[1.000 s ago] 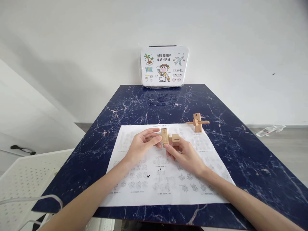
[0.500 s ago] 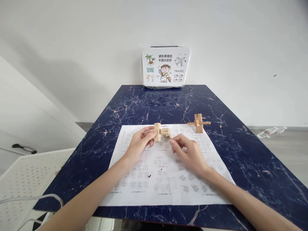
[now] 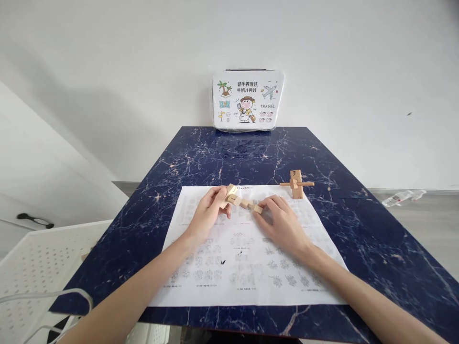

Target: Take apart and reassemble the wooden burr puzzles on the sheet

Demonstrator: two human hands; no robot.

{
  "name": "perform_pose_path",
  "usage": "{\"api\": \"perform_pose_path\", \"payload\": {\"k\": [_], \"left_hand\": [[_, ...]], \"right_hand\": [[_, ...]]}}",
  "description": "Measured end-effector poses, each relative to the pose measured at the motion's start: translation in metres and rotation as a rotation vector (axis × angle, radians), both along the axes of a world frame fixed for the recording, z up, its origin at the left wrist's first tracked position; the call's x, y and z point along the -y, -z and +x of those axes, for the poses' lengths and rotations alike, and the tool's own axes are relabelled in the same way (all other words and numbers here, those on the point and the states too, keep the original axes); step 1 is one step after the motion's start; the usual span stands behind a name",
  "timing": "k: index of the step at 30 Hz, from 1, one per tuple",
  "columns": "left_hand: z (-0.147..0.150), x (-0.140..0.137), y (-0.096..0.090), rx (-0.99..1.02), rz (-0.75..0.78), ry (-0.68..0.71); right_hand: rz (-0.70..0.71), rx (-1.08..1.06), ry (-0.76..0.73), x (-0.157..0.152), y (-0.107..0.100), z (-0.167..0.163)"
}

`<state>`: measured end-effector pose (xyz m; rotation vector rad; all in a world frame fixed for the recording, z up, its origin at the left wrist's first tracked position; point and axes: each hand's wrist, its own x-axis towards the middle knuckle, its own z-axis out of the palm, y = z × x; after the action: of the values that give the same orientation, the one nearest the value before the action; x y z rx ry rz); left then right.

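Note:
My left hand (image 3: 210,208) is closed on a pale notched wooden puzzle block (image 3: 230,191), tilted now, with a second block (image 3: 234,200) joined crosswise to it and bearing a dark mark. Fingers of my right hand (image 3: 281,220) pinch another small wooden puzzle piece (image 3: 256,209). Its left end meets or nearly meets the crosswise block; whether they interlock is too small to tell. Both hands are over a printed sheet (image 3: 215,239) with rows of puzzle drawings.
An assembled wooden cross (image 3: 296,184), marked 3, stands at the sheet's far right corner. A white cartoon case (image 3: 248,100) leans against the wall at the back of the blue marbled table (image 3: 193,153). A white perforated rack (image 3: 46,258) and cable (image 3: 46,295) are at left.
The left block was upright and has tilted to the right. My right hand has moved slightly, and the small piece in its fingers now shows more clearly.

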<state>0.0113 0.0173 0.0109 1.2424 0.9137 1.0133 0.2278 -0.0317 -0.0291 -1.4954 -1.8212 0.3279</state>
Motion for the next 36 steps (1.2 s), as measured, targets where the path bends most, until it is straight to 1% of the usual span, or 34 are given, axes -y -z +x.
{"api": "perform_pose_path", "payload": {"k": [6, 9, 12, 17, 21, 26, 29, 33, 36], "left_hand": [[0.000, 0.000, -0.003, -0.086, 0.057, 0.052], [-0.001, 0.001, -0.005, -0.129, 0.081, 0.059], [-0.001, 0.002, -0.005, -0.177, 0.092, 0.056], [-0.001, 0.003, -0.001, -0.192, 0.145, 0.132], [0.000, 0.005, 0.001, -0.206, 0.192, 0.166], [0.001, 0.008, -0.001, -0.236, 0.224, 0.118], [0.000, 0.009, -0.004, -0.245, 0.224, 0.119], [0.000, 0.010, -0.007, -0.255, 0.204, 0.138], [0.001, 0.010, -0.010, -0.256, 0.183, 0.112]], "right_hand": [[-0.121, -0.152, 0.031, 0.003, -0.010, 0.000], [-0.084, -0.183, 0.014, 0.005, -0.015, -0.001], [-0.022, -0.192, -0.037, 0.007, -0.017, -0.003], [0.033, -0.185, -0.085, 0.008, -0.018, -0.004], [0.025, -0.168, -0.140, 0.009, -0.016, -0.003], [-0.004, -0.116, -0.173, 0.011, -0.012, -0.002], [-0.001, -0.086, -0.185, 0.013, -0.010, -0.001], [0.010, -0.090, -0.169, 0.014, -0.011, -0.003], [-0.018, -0.184, -0.120, 0.011, -0.014, -0.004]]}}
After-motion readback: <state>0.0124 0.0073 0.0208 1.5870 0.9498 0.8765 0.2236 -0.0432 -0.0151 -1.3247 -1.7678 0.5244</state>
